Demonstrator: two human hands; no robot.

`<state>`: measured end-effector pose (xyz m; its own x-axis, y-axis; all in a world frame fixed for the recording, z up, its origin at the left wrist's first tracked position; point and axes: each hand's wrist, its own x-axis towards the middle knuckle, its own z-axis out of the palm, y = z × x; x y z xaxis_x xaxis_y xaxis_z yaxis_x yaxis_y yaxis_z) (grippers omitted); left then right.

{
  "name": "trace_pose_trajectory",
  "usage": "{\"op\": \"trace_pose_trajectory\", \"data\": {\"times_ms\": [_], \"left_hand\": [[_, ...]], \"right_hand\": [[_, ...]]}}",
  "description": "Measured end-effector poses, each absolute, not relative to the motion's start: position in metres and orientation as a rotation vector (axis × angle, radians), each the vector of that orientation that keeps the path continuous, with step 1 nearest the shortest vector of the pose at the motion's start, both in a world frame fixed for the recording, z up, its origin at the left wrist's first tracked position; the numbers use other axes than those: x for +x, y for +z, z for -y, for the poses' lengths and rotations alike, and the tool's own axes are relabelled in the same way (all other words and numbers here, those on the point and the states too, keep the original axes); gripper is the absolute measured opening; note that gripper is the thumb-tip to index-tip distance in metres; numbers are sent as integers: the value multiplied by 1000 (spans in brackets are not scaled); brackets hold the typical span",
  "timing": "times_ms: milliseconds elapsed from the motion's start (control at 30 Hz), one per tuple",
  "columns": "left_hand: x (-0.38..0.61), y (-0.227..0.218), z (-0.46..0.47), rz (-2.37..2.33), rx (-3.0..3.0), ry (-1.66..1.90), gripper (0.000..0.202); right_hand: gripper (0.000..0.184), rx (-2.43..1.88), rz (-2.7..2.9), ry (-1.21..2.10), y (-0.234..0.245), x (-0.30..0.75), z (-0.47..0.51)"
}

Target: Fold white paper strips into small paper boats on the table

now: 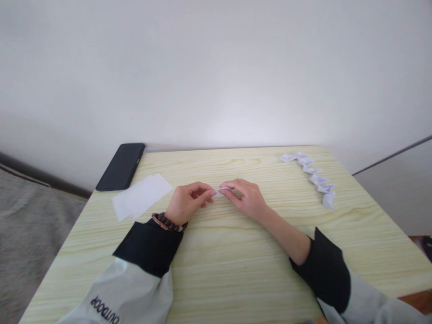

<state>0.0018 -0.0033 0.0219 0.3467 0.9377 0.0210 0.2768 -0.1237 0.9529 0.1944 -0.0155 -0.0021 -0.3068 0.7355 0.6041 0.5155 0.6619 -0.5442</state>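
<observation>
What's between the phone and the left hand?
Head view: overlapping white paper sheets lie on the table between the black phone and the left hand.

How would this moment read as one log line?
left hand: pinches small paper; right hand: pinches it too; nearby: phone, flat sheets, folded papers

So the one bit of text that's readable here is "OUTDOOR" (pixel 104 310), all caps, dark lettering on the pale grey part of the person's left sleeve (pixel 145 290). It's up the arm from the left hand (pixel 191 201), past the black cuff (pixel 148 247), nearer the body. Single word, runs at a slant, pretty easy to make out tbh.
</observation>
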Motion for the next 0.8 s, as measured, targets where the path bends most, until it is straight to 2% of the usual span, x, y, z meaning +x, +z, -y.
{"op": "trace_pose_trajectory", "data": {"times_ms": [433, 800], "left_hand": [[0, 15, 4, -1205, 1945, 761, 27], [1, 18, 3, -1214, 1975, 715, 25]], "right_hand": [[16, -952, 2059, 270, -4, 195, 14], [17, -991, 2033, 270, -4, 194, 14]]}}
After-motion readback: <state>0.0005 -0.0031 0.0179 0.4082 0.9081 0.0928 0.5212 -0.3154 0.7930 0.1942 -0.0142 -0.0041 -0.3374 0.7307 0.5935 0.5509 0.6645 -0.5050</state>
